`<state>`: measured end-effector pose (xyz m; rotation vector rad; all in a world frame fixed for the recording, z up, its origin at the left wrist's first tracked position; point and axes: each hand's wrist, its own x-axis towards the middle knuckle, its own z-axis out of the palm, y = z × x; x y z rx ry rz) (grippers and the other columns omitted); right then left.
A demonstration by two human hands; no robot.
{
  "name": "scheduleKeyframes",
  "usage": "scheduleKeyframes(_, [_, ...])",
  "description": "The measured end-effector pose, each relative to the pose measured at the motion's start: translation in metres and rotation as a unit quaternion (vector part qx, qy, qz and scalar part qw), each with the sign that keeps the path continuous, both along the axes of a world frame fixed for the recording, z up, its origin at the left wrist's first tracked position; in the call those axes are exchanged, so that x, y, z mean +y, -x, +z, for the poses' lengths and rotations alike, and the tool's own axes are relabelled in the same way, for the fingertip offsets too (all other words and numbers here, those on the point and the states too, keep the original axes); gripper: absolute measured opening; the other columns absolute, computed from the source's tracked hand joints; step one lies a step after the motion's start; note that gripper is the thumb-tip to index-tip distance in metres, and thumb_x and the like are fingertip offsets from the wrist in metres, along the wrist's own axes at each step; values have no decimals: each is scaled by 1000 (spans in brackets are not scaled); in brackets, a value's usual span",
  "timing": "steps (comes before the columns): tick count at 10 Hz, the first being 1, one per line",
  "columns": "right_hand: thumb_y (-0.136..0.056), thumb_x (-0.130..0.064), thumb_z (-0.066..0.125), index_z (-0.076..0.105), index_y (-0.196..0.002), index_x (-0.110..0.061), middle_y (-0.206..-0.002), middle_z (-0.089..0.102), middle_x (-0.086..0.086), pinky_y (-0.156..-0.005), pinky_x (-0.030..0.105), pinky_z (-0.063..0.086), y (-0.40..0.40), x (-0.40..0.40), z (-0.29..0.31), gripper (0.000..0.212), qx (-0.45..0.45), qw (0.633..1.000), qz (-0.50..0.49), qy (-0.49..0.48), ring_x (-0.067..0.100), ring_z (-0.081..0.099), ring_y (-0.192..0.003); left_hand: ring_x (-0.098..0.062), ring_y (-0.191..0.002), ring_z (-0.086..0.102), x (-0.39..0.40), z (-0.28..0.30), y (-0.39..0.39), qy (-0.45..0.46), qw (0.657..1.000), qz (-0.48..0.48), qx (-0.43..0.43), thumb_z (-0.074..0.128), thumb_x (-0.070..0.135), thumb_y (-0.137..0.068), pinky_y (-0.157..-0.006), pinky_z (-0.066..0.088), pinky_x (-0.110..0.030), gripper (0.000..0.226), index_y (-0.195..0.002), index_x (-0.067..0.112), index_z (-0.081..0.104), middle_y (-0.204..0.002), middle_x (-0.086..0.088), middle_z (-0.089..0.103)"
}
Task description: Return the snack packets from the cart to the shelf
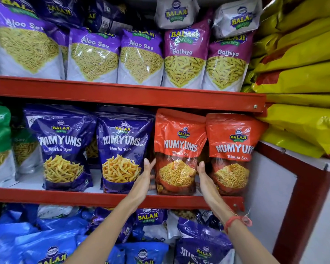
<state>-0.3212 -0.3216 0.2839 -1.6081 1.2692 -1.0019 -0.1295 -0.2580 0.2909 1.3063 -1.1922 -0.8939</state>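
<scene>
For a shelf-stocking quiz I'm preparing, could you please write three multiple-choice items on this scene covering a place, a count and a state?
1. Where does the red plastic Bhujia Sev packet between the hands stand?
A. top shelf
B. middle red metal shelf
C. bottom heap

2. How many purple-topped Gathiya packets stand on the shelf above?
A. two
B. four
C. none

3. How do the left hand and right hand meet that packet?
A. one on each side
B. both on top
C. both away from it

Answers: B, it stands upright on the middle ledge; A, two labels read Gathiya; A, a palm flanks each edge.
</scene>
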Motion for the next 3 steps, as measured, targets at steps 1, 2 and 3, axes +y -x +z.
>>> scheduleKeyframes(1, [-74, -85, 9, 28, -150, -34, -160, 30, 1, -116, 49, 25, 0, 10, 8, 93, 0, 1000, 7, -5, 27, 28, -146, -26, -126, 52, 2, 2, 3, -10, 1000, 3, 4, 11, 77, -72, -107, 38, -47, 79, -140, 44, 33, -144, -7, 50])
scheduleKeyframes(2, [-81, -75, 27, 51, -138, -23, -113, 73, 3, -80, 18, 52, 4, 28, 26, 81, 45, 992, -25, 112, 15, 68, -103, -16, -103, 61, 16, 16, 2, 51, 993, 66, -88, 18, 75, -75, -97, 48, -41, 59, -109, 43, 55, -118, -1, 64])
scheduleKeyframes(3, [-87, -51, 56, 66, -115, -25, -96, 75, -4, -80, 30, 58, 26, 48, 78, 40, -17, 958, -74, 275, 14, 71, -88, -18, -97, 66, 27, 58, -3, 213, 941, 194, -179, 27, 63, -89, -89, 50, -36, 56, -115, 26, 60, -112, 2, 70])
